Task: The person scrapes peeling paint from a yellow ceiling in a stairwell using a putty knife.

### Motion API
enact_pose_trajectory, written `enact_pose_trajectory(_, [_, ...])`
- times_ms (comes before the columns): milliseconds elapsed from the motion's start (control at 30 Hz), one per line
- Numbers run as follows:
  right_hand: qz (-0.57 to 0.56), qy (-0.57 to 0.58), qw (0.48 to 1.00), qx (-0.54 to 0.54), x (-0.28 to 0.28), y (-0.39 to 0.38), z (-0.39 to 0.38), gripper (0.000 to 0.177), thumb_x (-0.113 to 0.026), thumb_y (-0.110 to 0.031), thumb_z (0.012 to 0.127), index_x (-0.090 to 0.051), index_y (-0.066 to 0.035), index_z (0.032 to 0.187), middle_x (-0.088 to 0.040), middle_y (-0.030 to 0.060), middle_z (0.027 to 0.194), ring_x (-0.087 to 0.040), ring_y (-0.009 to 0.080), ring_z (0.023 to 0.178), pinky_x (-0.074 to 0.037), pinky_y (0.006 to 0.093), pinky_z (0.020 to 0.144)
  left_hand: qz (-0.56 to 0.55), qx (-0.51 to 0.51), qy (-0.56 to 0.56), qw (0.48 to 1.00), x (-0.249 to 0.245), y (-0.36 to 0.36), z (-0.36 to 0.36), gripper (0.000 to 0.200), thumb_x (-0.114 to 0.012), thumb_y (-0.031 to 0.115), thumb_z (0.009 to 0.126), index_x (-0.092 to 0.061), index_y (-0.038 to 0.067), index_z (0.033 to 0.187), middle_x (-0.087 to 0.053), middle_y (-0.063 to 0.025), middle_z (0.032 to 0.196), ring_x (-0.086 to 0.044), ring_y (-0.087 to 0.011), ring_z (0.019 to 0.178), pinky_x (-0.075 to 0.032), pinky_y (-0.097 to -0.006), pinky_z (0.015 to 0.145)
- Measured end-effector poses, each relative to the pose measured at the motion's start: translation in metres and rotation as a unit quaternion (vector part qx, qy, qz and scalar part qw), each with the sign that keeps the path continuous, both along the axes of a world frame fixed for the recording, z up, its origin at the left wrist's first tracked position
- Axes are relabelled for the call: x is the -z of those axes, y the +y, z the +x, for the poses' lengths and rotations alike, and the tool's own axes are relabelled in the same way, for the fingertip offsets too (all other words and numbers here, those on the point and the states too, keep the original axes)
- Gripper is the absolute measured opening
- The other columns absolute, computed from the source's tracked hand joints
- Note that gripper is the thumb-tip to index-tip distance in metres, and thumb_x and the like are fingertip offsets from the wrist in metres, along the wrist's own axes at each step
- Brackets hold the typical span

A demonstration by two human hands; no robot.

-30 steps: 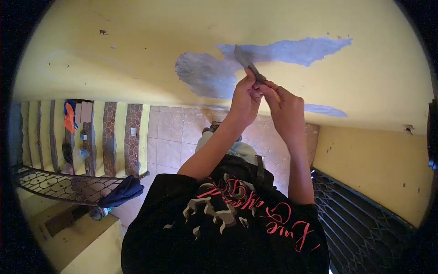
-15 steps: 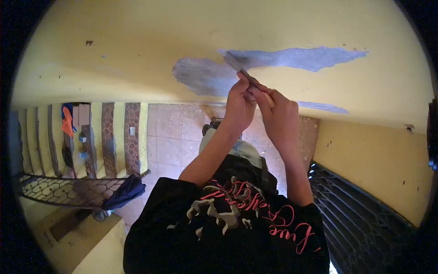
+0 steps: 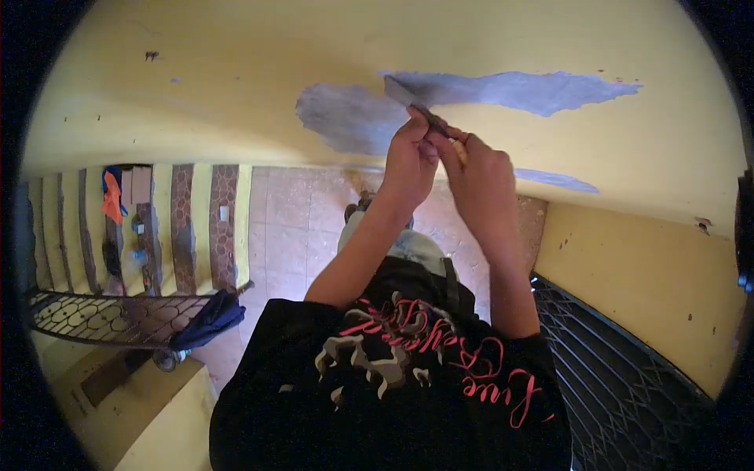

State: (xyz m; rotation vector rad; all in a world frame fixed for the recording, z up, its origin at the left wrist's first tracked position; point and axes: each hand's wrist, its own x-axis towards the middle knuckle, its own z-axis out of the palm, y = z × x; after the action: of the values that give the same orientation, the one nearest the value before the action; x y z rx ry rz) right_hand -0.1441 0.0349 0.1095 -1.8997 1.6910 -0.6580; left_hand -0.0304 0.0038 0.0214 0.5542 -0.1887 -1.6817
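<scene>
Both my hands are closed around a scraper [image 3: 401, 92] with a flat, grey blade. My left hand [image 3: 410, 161] grips it near the blade, thumb toward the metal. Just to its right, my right hand [image 3: 484, 184] is wrapped round the handle, which shows only in part between the fingers. The blade rests against a yellow wall [image 3: 259, 118], at the edge of a grey patch [image 3: 503, 92] where the paint is gone. Another bare grey patch [image 3: 345, 118] lies left of the blade, and a thinner one [image 3: 554, 180] sits lower right.
Steps [image 3: 224, 235] with stone-pattern faces descend at the left, with an orange cloth [image 3: 112, 196] on them. A metal railing [image 3: 118, 318] carries a dark blue cloth [image 3: 210, 320]. A dark folding gate [image 3: 620, 377] stands at the right. Tiled floor [image 3: 287, 235] lies below.
The view has shifted slightly, so the wall patches, steps and railing appear a little higher. My hands keep the same grip on the scraper, its blade still at the patch edge.
</scene>
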Motion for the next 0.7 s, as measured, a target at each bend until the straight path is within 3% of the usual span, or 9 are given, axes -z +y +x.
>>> enact_pose_trajectory(133, [-0.007, 0.05, 0.999, 0.012, -0.013, 0.006, 0.012, 0.031, -0.056, -0.026, 0.091, -0.064, 0.003, 0.097, -0.06, 0.0263, 0.071, -0.061, 0.0406, 0.066, -0.046, 0.0431, 0.057, 0.002, -0.011, -0.065, 0.998, -0.007, 0.013, -0.01, 0.026, -0.04, 0.021, 0.097, -0.054, 0.001, 0.087, -0.06, -0.0081, 0.081, -0.058, -0.0195, 0.081, -0.044, -0.0304, 0.08])
enact_pose_trajectory(267, [0.019, 0.061, 0.998, 0.005, -0.005, -0.002, 0.017, 0.032, -0.055, -0.027, 0.091, -0.064, 0.003, 0.099, -0.06, 0.0259, 0.069, -0.061, 0.0418, 0.065, -0.046, 0.0458, 0.057, 0.06, -0.024, 0.075, 0.995, -0.02, 0.008, -0.004, 0.029, -0.037, 0.023, 0.099, -0.054, 0.003, 0.088, -0.06, -0.0062, 0.083, -0.056, -0.0167, 0.078, -0.044, -0.0302, 0.077])
enact_pose_trajectory(300, [0.043, 0.06, 0.997, 0.008, -0.001, 0.01, 0.015, 0.032, -0.055, -0.027, 0.091, -0.064, 0.003, 0.099, -0.06, 0.0259, 0.069, -0.061, 0.0418, 0.065, -0.046, 0.0458, 0.057, -0.08, -0.006, -0.054, 0.995, 0.047, -0.004, 0.003, 0.031, -0.035, 0.024, 0.1, -0.053, 0.003, 0.088, -0.06, -0.0064, 0.083, -0.056, -0.0165, 0.078, -0.044, -0.0329, 0.078])
enact_pose_trajectory(333, [0.054, 0.04, 0.998, 0.002, 0.002, 0.009, 0.013, 0.033, -0.055, -0.03, 0.09, -0.064, 0.002, 0.095, -0.06, 0.0256, 0.068, -0.061, 0.0421, 0.065, -0.047, 0.047, 0.057, 0.046, -0.048, 0.052, 0.996, 0.018, -0.011, -0.006, 0.029, -0.043, 0.03, 0.097, -0.051, 0.005, 0.085, -0.056, -0.0071, 0.077, -0.057, -0.0229, 0.075, -0.047, -0.0352, 0.075])
enact_pose_trajectory(400, [0.044, -0.011, 0.999, 0.003, 0.003, -0.006, 0.009, 0.036, -0.055, -0.034, 0.089, -0.063, 0.0, 0.088, -0.061, 0.025, 0.067, -0.061, 0.0428, 0.065, -0.049, 0.0495, 0.058, -0.036, -0.08, -0.167, 0.982, 0.002, 0.009, -0.013, 0.026, -0.044, 0.028, 0.096, -0.052, 0.005, 0.087, -0.056, -0.0067, 0.077, -0.057, -0.0224, 0.073, -0.048, -0.0355, 0.074])
enact_pose_trajectory(433, [0.049, -0.017, 0.998, 0.019, 0.004, 0.001, 0.007, 0.036, -0.055, -0.034, 0.089, -0.063, 0.0, 0.088, -0.061, 0.025, 0.067, -0.061, 0.0428, 0.065, -0.049, 0.0495, 0.058, -0.034, -0.063, -0.172, 0.982, -0.001, 0.014, -0.011, 0.026, -0.044, 0.028, 0.096, -0.052, 0.005, 0.087, -0.056, -0.0067, 0.077, -0.057, -0.0224, 0.073, -0.048, -0.0355, 0.074])
enact_pose_trajectory(500, [0.048, -0.061, 0.997, -0.009, 0.003, 0.006, 0.002, 0.033, -0.055, -0.032, 0.09, -0.064, -0.001, 0.087, -0.06, 0.025, 0.067, -0.061, 0.0424, 0.065, -0.048, 0.049, 0.058, 0.013, -0.018, 0.044, 0.999, -0.008, 0.015, -0.005, 0.025, -0.045, 0.028, 0.096, -0.052, 0.006, 0.086, -0.057, -0.0065, 0.078, -0.058, -0.0223, 0.076, -0.049, -0.035, 0.074])
enact_pose_trajectory(667, [0.003, -0.013, 1.0, 0.005, -0.006, 0.008, -0.004, 0.032, -0.051, -0.029, 0.093, -0.065, 0.0, 0.098, -0.059, 0.0238, 0.066, -0.06, 0.0388, 0.061, -0.045, 0.0447, 0.056, 0.017, -0.03, 0.038, 0.999, -0.002, 0.015, -0.024, 0.025, -0.047, 0.029, 0.095, -0.052, 0.007, 0.083, -0.059, -0.0046, 0.076, -0.058, -0.0215, 0.073, -0.049, -0.0357, 0.073])
enact_pose_trajectory(700, [-0.021, 0.055, 0.998, -0.01, -0.004, 0.004, -0.001, 0.033, -0.049, -0.029, 0.094, -0.065, 0.0, 0.095, -0.06, 0.0246, 0.069, -0.06, 0.0413, 0.064, -0.046, 0.0477, 0.058, -0.018, -0.038, -0.12, 0.992, 0.019, 0.004, -0.015, 0.024, -0.048, 0.027, 0.095, -0.052, 0.007, 0.083, -0.058, -0.0043, 0.074, -0.057, -0.0195, 0.07, -0.048, -0.0343, 0.072])
